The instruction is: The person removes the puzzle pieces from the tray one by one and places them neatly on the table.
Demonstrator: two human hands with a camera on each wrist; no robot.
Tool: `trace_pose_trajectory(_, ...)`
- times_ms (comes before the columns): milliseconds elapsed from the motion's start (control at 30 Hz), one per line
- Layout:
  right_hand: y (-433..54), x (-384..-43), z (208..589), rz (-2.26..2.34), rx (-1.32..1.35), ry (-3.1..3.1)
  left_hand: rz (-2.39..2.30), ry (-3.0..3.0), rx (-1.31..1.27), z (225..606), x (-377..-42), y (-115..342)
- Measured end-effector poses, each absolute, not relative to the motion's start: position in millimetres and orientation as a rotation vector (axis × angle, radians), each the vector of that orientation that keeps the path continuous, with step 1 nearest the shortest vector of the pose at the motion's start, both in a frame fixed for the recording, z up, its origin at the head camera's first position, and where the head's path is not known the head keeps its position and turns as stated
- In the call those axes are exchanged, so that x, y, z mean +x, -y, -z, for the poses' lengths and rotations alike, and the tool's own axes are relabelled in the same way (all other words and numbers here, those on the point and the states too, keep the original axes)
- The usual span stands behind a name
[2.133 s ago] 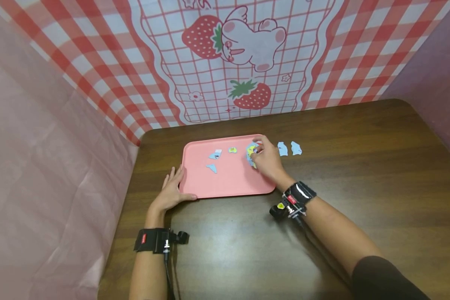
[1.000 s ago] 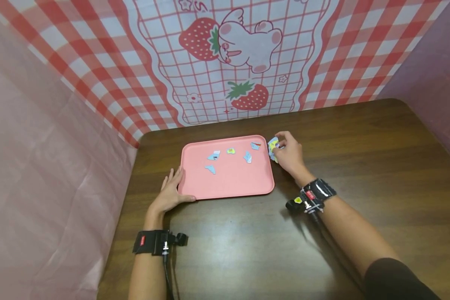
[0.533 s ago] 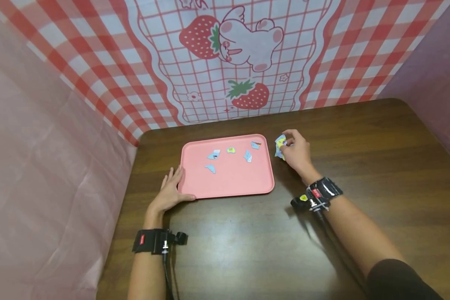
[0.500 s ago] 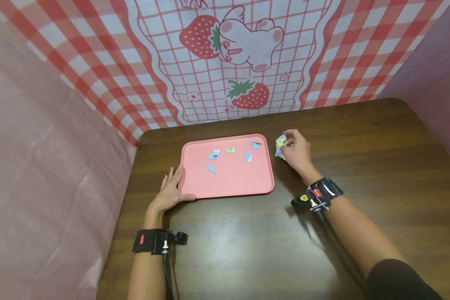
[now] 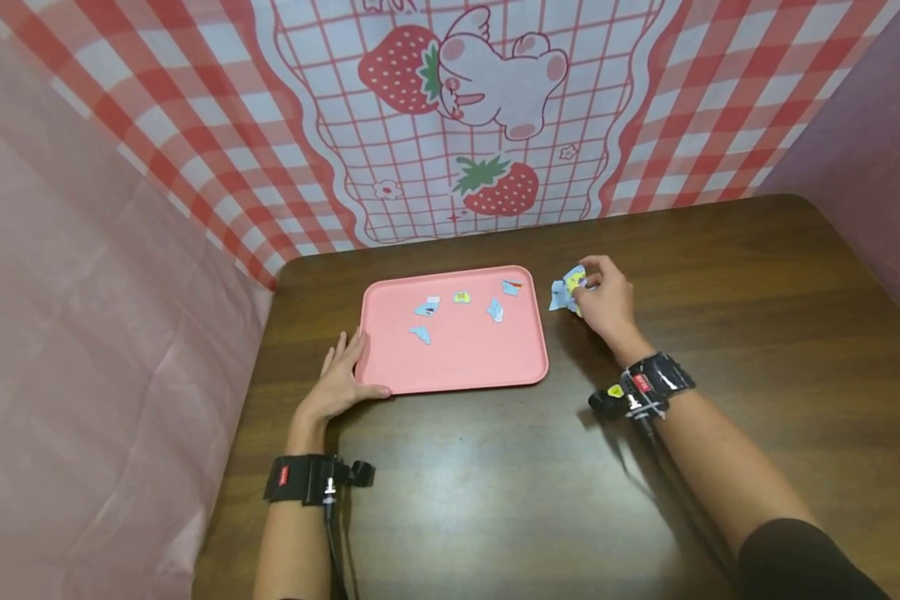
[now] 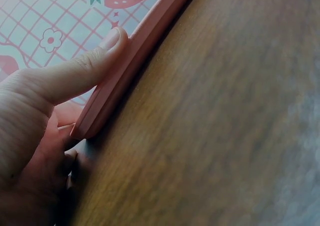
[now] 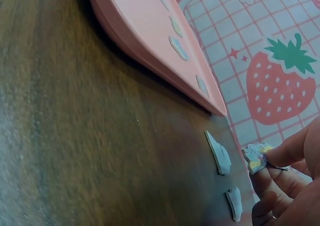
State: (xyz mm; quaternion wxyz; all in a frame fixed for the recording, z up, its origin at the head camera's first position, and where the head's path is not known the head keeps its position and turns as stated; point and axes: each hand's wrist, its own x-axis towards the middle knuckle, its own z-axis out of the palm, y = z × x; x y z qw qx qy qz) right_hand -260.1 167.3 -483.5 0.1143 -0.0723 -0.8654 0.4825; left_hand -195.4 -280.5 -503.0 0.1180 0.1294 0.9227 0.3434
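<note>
My left hand [image 5: 337, 379] rests at the near left corner of a pink tray [image 5: 450, 362], straight fingers along the left side and the thumb [image 6: 82, 70] over the rim. Just beyond the tray's right edge, my right hand [image 5: 607, 298] pinches blue-and-yellow puzzle pieces [image 7: 257, 157] between thumb and fingers, close over the table. Beside it lie two light blue pieces: one puzzle piece [image 7: 218, 153] nearer the tray, another puzzle piece [image 7: 234, 203] nearer the hand. In the head view the hand hides the second.
Several small puzzle pieces lie spread on the tray, among them a yellow piece [image 5: 461, 297], a blue piece [image 5: 420, 334] and a blue-and-red piece [image 5: 512, 287]. A checked strawberry cloth [image 5: 502, 187] hangs behind the brown table [image 5: 457, 475].
My right hand has moved right, off the tray, with the puzzle pieces; two pieces it covered now show on the tray. A blue piece on the table is now uncovered. The left hand stays put.
</note>
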Motion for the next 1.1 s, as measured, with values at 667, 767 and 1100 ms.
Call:
trace_pose_trajectory(667,-185.8,-262.1,483.7,-1.382,-0.332,2.509,-1.005,-2.699,0.377,502.8,-195.1,281.5)
trace_pose_trajectory(767,-187.6,-263.0,484.3,-1.371,-0.341,2.504,-1.006,-2.699,0.374,502.8,-195.2,282.0)
trace_pose_trajectory(1100,-195.7,-265.1,486.1,-1.37,-0.409,2.481,-1.007,-2.699,0.379,503.7,-195.2,281.3)
